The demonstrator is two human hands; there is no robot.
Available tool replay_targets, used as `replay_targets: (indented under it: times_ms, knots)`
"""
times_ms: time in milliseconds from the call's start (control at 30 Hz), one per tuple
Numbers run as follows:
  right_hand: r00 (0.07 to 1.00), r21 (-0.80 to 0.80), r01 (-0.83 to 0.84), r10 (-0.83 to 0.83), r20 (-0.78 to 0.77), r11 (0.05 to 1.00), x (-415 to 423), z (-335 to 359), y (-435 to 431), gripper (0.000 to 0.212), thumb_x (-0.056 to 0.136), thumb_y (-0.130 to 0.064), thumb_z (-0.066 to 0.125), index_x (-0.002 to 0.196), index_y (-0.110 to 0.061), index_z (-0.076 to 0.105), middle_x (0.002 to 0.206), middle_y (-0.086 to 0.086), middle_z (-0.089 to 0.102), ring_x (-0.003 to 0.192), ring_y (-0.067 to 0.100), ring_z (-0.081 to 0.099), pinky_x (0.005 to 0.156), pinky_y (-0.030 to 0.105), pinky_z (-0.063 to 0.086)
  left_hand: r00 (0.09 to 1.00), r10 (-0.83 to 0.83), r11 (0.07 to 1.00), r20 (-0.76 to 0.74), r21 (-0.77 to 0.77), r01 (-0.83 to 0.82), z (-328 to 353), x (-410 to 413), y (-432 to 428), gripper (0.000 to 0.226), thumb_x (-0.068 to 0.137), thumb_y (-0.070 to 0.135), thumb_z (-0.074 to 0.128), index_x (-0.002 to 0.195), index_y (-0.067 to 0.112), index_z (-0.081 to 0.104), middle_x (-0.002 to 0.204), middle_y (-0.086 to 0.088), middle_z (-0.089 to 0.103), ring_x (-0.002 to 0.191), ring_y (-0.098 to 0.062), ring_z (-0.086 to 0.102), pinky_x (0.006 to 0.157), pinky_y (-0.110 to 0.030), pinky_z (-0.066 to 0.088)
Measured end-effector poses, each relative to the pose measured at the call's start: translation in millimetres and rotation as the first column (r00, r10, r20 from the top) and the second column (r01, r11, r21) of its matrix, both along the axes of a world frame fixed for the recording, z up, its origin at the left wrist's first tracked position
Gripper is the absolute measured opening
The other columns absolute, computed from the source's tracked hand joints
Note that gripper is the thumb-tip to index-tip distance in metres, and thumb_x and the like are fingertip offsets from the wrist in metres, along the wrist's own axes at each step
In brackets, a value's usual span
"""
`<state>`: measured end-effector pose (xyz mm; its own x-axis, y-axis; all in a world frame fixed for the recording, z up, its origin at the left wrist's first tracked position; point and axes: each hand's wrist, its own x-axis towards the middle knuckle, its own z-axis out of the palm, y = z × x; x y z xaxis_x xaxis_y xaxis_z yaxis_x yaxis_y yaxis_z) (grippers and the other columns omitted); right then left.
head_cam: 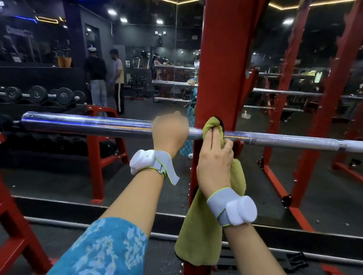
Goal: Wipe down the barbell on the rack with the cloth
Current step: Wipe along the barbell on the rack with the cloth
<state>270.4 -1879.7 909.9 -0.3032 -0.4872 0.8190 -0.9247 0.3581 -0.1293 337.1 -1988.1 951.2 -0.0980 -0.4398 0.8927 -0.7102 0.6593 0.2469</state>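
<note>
Open room: the barbell runs free toward 9 o'clock, its end clear of everything, with dark floor below; toward 3 o'clock its thin shaft runs bare to the frame edge.
In the way: the red rack upright stands at 12 o'clock, just behind the bar where the hands work.
Around: dumbbells in a row at 10 o'clock; red stand under the bar at 9 o'clock; mirror at 2 o'clock, reflecting more bars; two people at 11 o'clock, well apart.
Left grip: left hand curled round the bar, just left of the upright.
Right grip: right hand clutches the bunched green cloth against the bar; the rest hangs toward 6 o'clock.
Barbell look: chrome, glossy and thick on the left, thinner and duller on the right.
</note>
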Motion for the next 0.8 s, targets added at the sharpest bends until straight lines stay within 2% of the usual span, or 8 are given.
replay_targets:
  times_ms: [67,133,233,333,400,533,633,800]
  knots:
    - [0.998,-0.032,-0.068,0.068,-0.001,0.997,2,-6,3,0.051,0.069,0.002,0.047,0.119,0.004,0.061,0.119,0.015,0.063,0.087,0.032,0.042,0.065,0.038,0.051,1.0,-0.004,1.0,0.001,0.016,0.004,-1,1,0,0.028,0.076,0.02,0.031,0.05,0.014,0.035,0.038,-0.013,0.045,0.032,-0.03,0.039,0.048,-0.025,0.026]
    - [0.978,-0.065,-0.195,0.199,0.066,0.979,4,-6,7,0.062,0.053,0.009,0.06,0.115,0.003,0.062,0.119,0.014,0.063,0.08,0.035,0.047,0.062,0.04,0.05,1.0,-0.023,0.999,0.006,0.036,0.022,0,0,2,0.032,0.078,0.021,0.029,0.05,0.011,0.04,0.04,-0.015,0.048,0.035,-0.031,0.042,0.049,-0.027,0.026]
    - [0.9,-0.092,-0.404,0.414,0.134,0.91,15,1,14,0.067,0.052,0.005,0.04,0.117,0.004,0.06,0.118,0.016,0.064,0.078,0.041,0.055,0.077,0.039,0.042,0.996,-0.077,0.99,0.054,0.119,0.07,6,4,6,0.037,0.084,0.025,0.027,0.061,0.006,0.048,0.06,-0.022,0.059,0.057,-0.039,0.053,0.056,-0.035,0.028]
    - [0.832,-0.121,-0.522,0.535,0.145,0.844,24,4,13,0.064,0.058,0.009,0.039,0.119,0.007,0.057,0.115,0.021,0.063,0.086,0.044,0.058,0.086,0.027,0.029,0.983,-0.185,0.979,0.015,0.086,0.183,6,18,4,0.043,0.089,0.029,0.026,0.068,0.001,0.051,0.067,-0.021,0.06,0.068,-0.04,0.053,0.08,-0.042,0.041]
    - [0.795,-0.186,-0.555,0.583,0.17,0.811,28,10,15,0.06,0.066,0.009,0.041,0.125,0.007,0.052,0.121,0.022,0.06,0.092,0.043,0.054,0.092,0.024,0.028,0.986,-0.165,0.986,-0.029,0.013,0.166,6,37,-3,0.043,0.088,0.028,0.029,0.072,-0.001,0.057,0.066,-0.018,0.06,0.066,-0.037,0.054,0.099,-0.043,0.036]
    - [0.717,-0.294,-0.627,0.682,0.146,0.722,39,32,12,0.054,0.077,0.007,0.047,0.131,0.004,0.047,0.126,0.021,0.055,0.1,0.034,0.047,0.094,0.022,0.026,0.995,-0.075,0.997,-0.064,-0.027,0.073,12,81,-20,0.039,0.089,0.027,0.031,0.074,0.001,0.057,0.069,-0.015,0.059,0.068,-0.034,0.054,0.108,-0.041,0.028]
    - [0.73,-0.306,-0.634,0.681,0.066,0.71,44,45,-8,0.048,0.083,-0.001,0.043,0.13,0.006,0.047,0.128,0.023,0.053,0.104,0.029,0.041,0.097,0.031,0.03,0.998,-0.009,1.0,-0.059,0.0,0.009,11,107,-26,0.042,0.089,0.029,0.029,0.076,0.001,0.058,0.071,-0.016,0.06,0.071,-0.035,0.054,0.108,-0.041,0.027]
    - [0.896,-0.122,-0.433,0.441,0.046,0.893,45,31,-48,0.049,0.083,-0.025,0.039,0.121,0.001,0.058,0.114,0.018,0.063,0.105,0.036,0.053,0.091,0.046,0.047,0.999,0.053,0.997,-0.001,0.049,-0.053,1,129,-36,0.048,0.087,0.033,0.027,0.074,-0.001,0.059,0.069,-0.019,0.06,0.073,-0.039,0.054,0.104,-0.044,0.033]
